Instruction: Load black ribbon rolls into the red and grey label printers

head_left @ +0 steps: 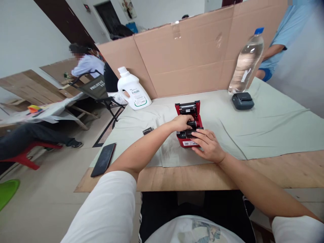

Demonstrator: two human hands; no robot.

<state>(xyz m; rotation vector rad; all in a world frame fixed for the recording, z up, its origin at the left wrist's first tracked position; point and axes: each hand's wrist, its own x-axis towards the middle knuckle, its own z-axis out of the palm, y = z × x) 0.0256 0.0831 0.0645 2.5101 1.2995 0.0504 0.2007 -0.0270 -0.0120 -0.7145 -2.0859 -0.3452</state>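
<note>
A small red and black label printer (189, 144) stands on the cloth with its lid raised, showing a dark roller under the lid. From the left, my left hand (182, 123) reaches inside, its fingers closed about a black roll (192, 124); the fingertips are partly hidden. My right hand (208, 145) is at the printer's front right corner. Its fingers lie over a second black roll (189, 134) at the front, and the thumb presses low against the red body. A small black cylinder (148, 131) lies on the cloth left of the printer.
A phone (103, 160) lies near the table's left edge. Behind stand a white detergent jug (134, 91), a tall water bottle (245, 64) and a dark grey device (242, 101). A cardboard wall (187, 64) closes the back. People sit at the left and behind the right end.
</note>
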